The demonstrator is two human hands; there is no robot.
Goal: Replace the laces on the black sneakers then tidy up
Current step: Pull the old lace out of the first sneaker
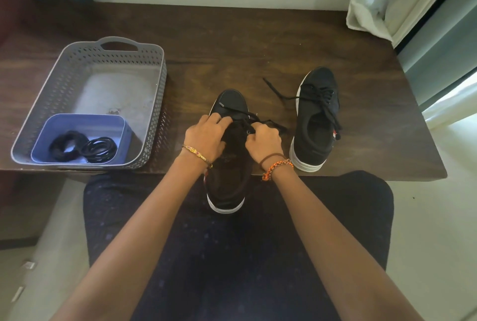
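Sneaker (228, 140) at the table's (258, 44) near edge is mid-lacing: your left hand (206, 134) and right hand (263, 140) pinch its lace (268, 122), so thread the next eyelet.

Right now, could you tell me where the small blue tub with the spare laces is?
In the head view, the blue tub sits on the left, in the near corner of the grey basket on the wooden table, left of both sneakers.
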